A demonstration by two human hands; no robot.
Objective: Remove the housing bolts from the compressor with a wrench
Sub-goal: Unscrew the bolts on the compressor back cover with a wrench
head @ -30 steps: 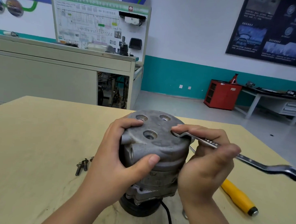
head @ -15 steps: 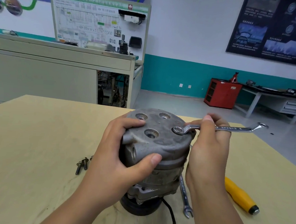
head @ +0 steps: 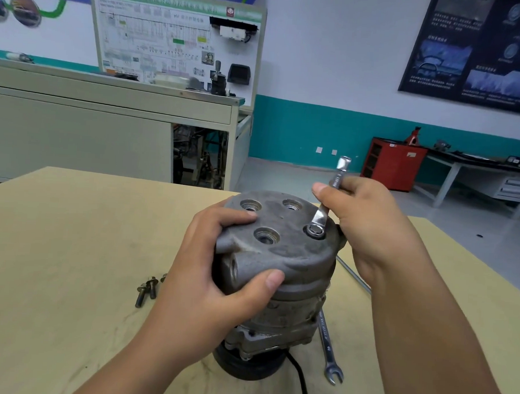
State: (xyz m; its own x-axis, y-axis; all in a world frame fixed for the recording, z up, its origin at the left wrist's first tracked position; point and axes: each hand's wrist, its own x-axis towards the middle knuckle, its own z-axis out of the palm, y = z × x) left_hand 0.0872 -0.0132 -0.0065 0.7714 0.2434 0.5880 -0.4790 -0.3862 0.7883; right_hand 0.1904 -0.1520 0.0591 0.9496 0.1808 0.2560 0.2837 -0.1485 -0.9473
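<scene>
The wrench (head: 321, 214) has swung from frame-right to upward; right hand (head: 374, 230) pinches it, ring on the bolt (head: 315, 230). Left hand (head: 215, 273) grips the compressor (head: 294, 259), frame centre. Keep the ring seated flat.

We found the grey compressor (head: 279, 258) standing upright on its black pulley end on the table (head: 69, 247). The wrench (head: 322, 212) had its ring end seated over a bolt (head: 315, 230) at the top face's right edge, shank angled upward. At least 2 loose bolts (head: 145, 290) lay left of the compressor.
</scene>
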